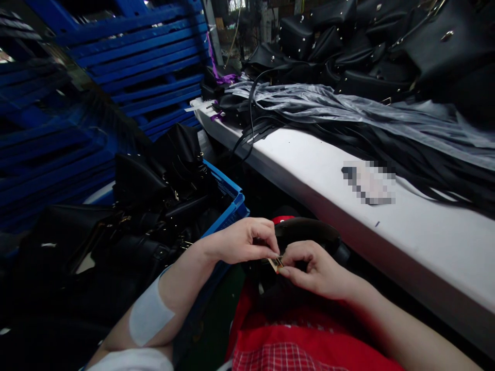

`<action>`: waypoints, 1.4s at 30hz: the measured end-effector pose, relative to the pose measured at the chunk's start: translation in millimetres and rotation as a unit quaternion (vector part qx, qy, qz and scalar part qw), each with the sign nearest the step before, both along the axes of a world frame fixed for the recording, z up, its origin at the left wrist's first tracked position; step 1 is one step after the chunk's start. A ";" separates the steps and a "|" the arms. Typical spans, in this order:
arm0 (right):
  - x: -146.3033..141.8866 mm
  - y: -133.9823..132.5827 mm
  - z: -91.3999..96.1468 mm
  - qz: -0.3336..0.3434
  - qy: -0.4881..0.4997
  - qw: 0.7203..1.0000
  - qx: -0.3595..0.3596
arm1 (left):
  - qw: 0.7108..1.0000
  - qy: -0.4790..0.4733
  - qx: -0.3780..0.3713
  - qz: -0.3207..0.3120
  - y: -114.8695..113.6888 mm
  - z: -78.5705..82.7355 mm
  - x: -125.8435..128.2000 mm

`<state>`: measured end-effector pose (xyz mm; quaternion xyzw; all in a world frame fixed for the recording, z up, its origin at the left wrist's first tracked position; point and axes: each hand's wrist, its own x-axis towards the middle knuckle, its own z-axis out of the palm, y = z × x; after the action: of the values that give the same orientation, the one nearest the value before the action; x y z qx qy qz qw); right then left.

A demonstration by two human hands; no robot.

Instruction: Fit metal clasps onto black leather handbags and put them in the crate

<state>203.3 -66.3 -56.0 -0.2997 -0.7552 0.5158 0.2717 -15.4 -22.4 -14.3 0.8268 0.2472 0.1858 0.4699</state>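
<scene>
Over my lap, both hands meet at a small gold-coloured metal buckle (276,264). My left hand (252,240) pinches its upper left side between thumb and fingertips. From the other side my right hand (314,264) grips it, thumb below and index finger curled above. Under and behind my hands rests a black leather-like bag (305,229), partly hidden by them. Whether the buckle is fastened to the bag or to a strap I cannot make out. A red apron (309,342) with a checked patch covers my lap.
Left of me, a blue plastic crate (228,214) is heaped with black bags (139,180). Blue pallets (143,67) are stacked behind. A white table (320,170) runs along the right, bearing black straps (371,147), clear plastic film (348,105), a blurred-out object (369,183) and more bags (348,46).
</scene>
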 end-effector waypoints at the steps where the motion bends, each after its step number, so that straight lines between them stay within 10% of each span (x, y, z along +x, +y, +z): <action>1: 0.6 0.7 0.1 0.009 0.008 1.000 -0.010 | 1.000 0.001 -0.001 -0.004 -0.8 0.0 0.3; 18: 0.5 0.2 8.7 -0.067 -0.032 0.996 -0.049 | 0.961 0.066 0.191 0.190 -48.2 -5.0 4.6; 30: 3.5 7.0 1.4 -0.094 0.005 0.992 -0.079 | 0.962 0.014 0.041 0.268 -43.6 -10.1 3.1; 42: 6.4 6.5 1.9 -0.101 0.028 0.992 -0.069 | 0.899 -0.119 -0.063 0.417 -44.7 -24.2 25.9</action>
<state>209.7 -59.8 -54.1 -0.3783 -0.6759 0.5442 0.3222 10.5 -67.1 -38.5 0.5884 0.5223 0.4458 0.4270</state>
